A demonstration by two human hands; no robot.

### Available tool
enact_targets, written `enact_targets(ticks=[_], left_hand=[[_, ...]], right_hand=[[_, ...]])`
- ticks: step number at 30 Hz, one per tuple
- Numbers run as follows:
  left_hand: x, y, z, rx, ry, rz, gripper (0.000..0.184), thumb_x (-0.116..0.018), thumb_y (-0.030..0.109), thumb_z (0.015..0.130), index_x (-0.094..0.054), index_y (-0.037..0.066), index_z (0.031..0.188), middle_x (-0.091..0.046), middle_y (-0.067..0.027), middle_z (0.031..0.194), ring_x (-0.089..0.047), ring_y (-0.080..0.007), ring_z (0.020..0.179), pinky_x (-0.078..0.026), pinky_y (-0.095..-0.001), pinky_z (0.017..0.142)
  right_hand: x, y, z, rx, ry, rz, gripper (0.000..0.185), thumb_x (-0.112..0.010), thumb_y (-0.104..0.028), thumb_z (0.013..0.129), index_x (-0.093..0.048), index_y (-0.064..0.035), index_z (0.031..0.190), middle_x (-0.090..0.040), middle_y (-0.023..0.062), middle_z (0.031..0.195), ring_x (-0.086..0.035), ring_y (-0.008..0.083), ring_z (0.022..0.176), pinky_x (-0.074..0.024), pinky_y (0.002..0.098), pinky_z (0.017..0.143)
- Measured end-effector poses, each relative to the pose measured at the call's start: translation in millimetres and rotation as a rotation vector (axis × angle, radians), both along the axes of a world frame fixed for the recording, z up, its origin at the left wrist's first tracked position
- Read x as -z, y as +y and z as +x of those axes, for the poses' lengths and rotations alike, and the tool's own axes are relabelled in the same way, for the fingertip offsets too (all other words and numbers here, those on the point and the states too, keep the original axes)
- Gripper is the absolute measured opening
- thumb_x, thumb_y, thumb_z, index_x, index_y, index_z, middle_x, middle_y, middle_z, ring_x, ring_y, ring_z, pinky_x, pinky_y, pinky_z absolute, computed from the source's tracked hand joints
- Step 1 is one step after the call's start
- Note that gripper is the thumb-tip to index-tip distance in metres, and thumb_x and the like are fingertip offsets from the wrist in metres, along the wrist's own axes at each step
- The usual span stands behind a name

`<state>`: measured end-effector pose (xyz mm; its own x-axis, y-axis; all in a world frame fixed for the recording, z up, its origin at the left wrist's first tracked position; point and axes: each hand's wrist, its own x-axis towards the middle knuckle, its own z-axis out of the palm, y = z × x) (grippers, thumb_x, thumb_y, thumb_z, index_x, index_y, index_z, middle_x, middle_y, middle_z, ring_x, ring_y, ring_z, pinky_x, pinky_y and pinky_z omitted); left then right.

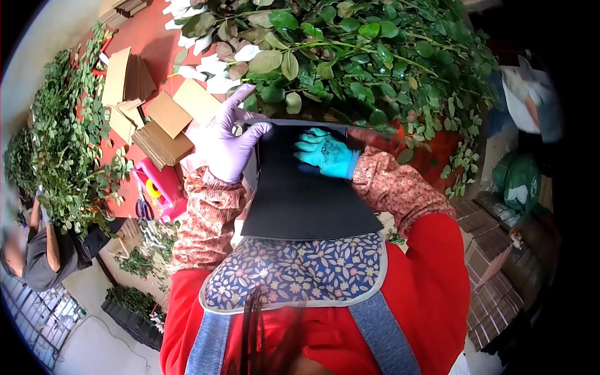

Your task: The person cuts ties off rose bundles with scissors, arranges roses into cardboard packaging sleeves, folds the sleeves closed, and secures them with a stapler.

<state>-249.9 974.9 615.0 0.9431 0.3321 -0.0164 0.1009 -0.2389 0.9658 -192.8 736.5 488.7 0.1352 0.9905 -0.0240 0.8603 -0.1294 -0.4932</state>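
1. left hand (232,140), purple glove: thumb laid at the far left corner of the black sheet (309,206), fingers spread beyond it; whether they pinch the sheet cannot be told.
2. right hand (325,155), turquoise glove: rests on the far part of the sheet, fingers extended toward the left hand and not closed on anything. the two hands are apart, a strip of the sheet between them.
3. black sheet: runs from under the right hand back toward the wearer, near edge against the floral apron (294,272).
4. just beyond both hands: a heap of leafy stems (375,69) on the red table (150,34).
5. left of the left hand: brown cardboard pieces (164,142), overlapping; nearer the wearer, a pink holder (164,190) with scissors (144,207) beside it.
6. farther left: a second bank of foliage (53,119); a person in a dark top (47,259), arms extended toward it.
7. right of the right hand, well apart: a green bag (519,178); nearer the wearer, stacked cardboard (487,275).
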Motion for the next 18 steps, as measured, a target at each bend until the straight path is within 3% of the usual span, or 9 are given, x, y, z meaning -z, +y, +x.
enact_targets(ticks=[3, 7, 11, 12, 15, 18], left_hand=[[4, -2, 8, -0.014, -0.006, -0.202, 0.057, -0.078, 0.0, 0.077, -0.055, 0.001, 0.129, -0.068, -0.0039, 0.095, -0.064, -0.0099, 0.085, -0.051, -0.0233, 0.078], [7, -1, 9, 0.013, -0.012, -0.214, 0.056, -0.077, 0.0, 0.079, -0.053, 0.0, 0.13, -0.067, -0.0055, 0.104, -0.062, -0.0103, 0.088, -0.052, -0.0251, 0.078], [9, 4, -1, 0.01, -0.003, -0.173, 0.083, -0.081, 0.0, 0.073, -0.04, 0.006, 0.144, -0.065, -0.006, 0.108, -0.061, -0.014, 0.097, -0.049, -0.0285, 0.089], [9, 8, -7, 0.006, 0.007, 0.032, 0.094, -0.086, 0.006, 0.069, -0.035, 0.007, 0.147, -0.063, -0.0066, 0.108, -0.06, -0.0154, 0.098, -0.048, -0.0294, 0.093], [13, 20, -36, -0.071, -0.005, -0.168, 0.085, -0.087, 0.01, 0.069, -0.041, 0.005, 0.14, -0.06, -0.0055, 0.108, -0.059, -0.0157, 0.098, -0.047, -0.0303, 0.095], [43, 49, -85, -0.093, 0.201, -0.232, 0.053, -0.08, 0.008, 0.078, -0.054, 0.001, 0.124, -0.06, -0.0054, 0.106, -0.058, -0.0134, 0.098, -0.051, -0.0285, 0.086]], right_hand=[[14, -5, -3, -0.005, -0.102, 0.11, 0.034, -0.055, -0.037, 0.092, -0.062, -0.0162, 0.117, -0.059, 0.0081, 0.125, -0.052, 0.0295, 0.12, -0.0359, 0.047, 0.104], [12, -7, -1, -0.043, -0.133, 0.141, 0.034, -0.055, -0.033, 0.091, -0.061, -0.0162, 0.12, -0.058, 0.0092, 0.128, -0.052, 0.0308, 0.122, -0.0352, 0.0487, 0.105], [13, -7, 4, -0.076, -0.097, 0.099, 0.037, -0.057, -0.031, 0.089, -0.06, -0.0157, 0.122, -0.056, 0.0101, 0.131, -0.05, 0.0318, 0.125, -0.0318, 0.05, 0.109], [12, -7, 2, -0.097, -0.14, 0.003, 0.037, -0.058, -0.029, 0.089, -0.059, -0.0152, 0.123, -0.055, 0.0096, 0.133, -0.049, 0.0314, 0.127, -0.0291, 0.0503, 0.112], [15, -5, 0, -0.068, -0.089, 0.12, 0.04, -0.058, -0.022, 0.087, -0.058, -0.0152, 0.126, -0.053, 0.009, 0.136, -0.046, 0.0301, 0.13, -0.0294, 0.049, 0.112], [-3, 1, 4, -0.085, -0.056, 0.136, 0.05, -0.06, -0.015, 0.078, -0.058, -0.0153, 0.127, -0.052, 0.0083, 0.138, -0.044, 0.029, 0.132, -0.0295, 0.0473, 0.112]])
